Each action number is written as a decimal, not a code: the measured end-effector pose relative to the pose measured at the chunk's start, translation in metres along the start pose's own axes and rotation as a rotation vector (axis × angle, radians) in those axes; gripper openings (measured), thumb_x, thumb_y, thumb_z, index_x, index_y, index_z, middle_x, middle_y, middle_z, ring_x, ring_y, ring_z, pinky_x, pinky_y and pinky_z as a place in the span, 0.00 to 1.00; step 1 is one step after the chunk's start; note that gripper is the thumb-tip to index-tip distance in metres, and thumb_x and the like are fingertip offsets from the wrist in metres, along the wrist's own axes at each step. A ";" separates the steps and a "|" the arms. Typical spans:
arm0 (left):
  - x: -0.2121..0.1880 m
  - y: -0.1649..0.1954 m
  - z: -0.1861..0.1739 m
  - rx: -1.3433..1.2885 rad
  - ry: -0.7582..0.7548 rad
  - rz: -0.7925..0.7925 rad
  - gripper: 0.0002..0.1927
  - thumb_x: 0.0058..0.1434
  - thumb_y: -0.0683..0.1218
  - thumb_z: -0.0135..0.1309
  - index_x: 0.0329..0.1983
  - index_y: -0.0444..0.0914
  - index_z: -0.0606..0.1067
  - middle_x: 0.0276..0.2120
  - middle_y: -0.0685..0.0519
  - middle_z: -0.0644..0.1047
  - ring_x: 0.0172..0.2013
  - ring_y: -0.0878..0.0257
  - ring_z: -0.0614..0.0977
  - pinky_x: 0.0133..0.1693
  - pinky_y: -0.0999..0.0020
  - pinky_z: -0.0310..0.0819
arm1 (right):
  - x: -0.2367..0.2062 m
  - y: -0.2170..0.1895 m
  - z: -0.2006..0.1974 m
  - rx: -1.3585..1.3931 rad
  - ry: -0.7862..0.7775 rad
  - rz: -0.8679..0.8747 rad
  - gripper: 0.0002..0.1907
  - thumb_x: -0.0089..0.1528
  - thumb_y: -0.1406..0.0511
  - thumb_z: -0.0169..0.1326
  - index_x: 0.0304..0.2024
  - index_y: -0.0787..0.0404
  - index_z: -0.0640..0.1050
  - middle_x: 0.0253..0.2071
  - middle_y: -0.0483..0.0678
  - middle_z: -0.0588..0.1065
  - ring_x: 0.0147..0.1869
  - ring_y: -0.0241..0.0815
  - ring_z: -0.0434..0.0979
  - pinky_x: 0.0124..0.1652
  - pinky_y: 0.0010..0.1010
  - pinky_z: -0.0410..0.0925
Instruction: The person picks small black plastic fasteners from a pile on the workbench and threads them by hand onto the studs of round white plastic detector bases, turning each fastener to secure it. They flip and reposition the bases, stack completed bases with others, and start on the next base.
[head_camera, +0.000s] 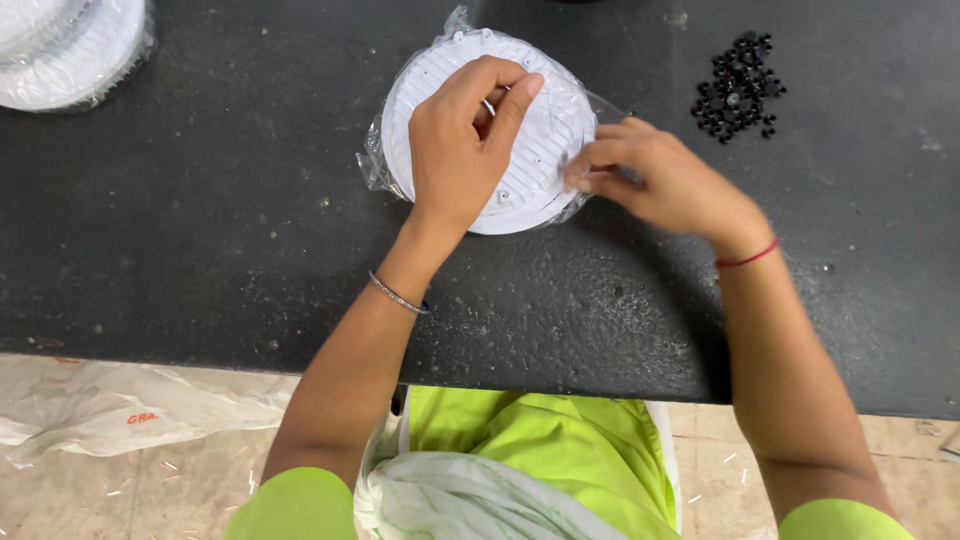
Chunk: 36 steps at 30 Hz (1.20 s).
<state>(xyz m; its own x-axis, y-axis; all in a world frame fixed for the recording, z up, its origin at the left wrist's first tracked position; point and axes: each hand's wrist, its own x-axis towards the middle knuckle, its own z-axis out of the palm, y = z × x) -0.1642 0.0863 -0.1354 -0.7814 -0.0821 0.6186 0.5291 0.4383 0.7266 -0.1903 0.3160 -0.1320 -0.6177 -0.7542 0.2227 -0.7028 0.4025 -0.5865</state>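
Both our hands grip the bagged white disc (540, 150), left hand (460, 140) pinching atop, right hand (660, 180) pinching its edge; we should keep the wrap taut.

**Lighting and picture quality: head view**

Light: even, fairly bright, from overhead. Shadows: soft, short, under the right hand (660, 180) and forearm on the dark desk (200, 220). Glare: faint sheen on the clear plastic wrap (375, 165); the white disc (545, 150) is near washed out. Focus: sharp throughout, no motion blur. Edges: slight wide-angle bending.
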 end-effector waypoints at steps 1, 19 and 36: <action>0.001 0.000 0.000 0.006 0.004 -0.022 0.06 0.70 0.45 0.61 0.39 0.37 0.78 0.28 0.57 0.78 0.23 0.71 0.74 0.25 0.75 0.62 | -0.004 0.001 -0.006 -0.005 -0.040 0.012 0.05 0.63 0.69 0.58 0.41 0.57 0.83 0.39 0.44 0.78 0.49 0.48 0.73 0.52 0.39 0.67; 0.014 -0.051 -0.023 -0.149 0.048 -0.098 0.07 0.76 0.47 0.56 0.51 0.39 0.79 0.39 0.57 0.82 0.36 0.73 0.82 0.35 0.78 0.74 | -0.012 0.003 -0.011 0.179 0.025 0.494 0.15 0.68 0.66 0.52 0.55 0.66 0.78 0.37 0.52 0.82 0.42 0.39 0.84 0.43 0.31 0.74; 0.008 -0.115 -0.020 -0.051 0.161 -0.391 0.12 0.70 0.45 0.47 0.49 0.35 0.78 0.43 0.51 0.83 0.44 0.62 0.82 0.49 0.67 0.74 | -0.002 0.036 0.043 0.598 0.180 0.560 0.24 0.70 0.66 0.45 0.69 0.65 0.66 0.32 0.48 0.74 0.30 0.35 0.75 0.29 0.28 0.72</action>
<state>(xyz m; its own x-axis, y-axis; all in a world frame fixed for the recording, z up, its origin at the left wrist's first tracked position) -0.2245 0.0169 -0.2082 -0.8672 -0.3735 0.3292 0.2219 0.3018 0.9272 -0.1992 0.3098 -0.1877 -0.9021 -0.4102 -0.1337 -0.0008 0.3115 -0.9502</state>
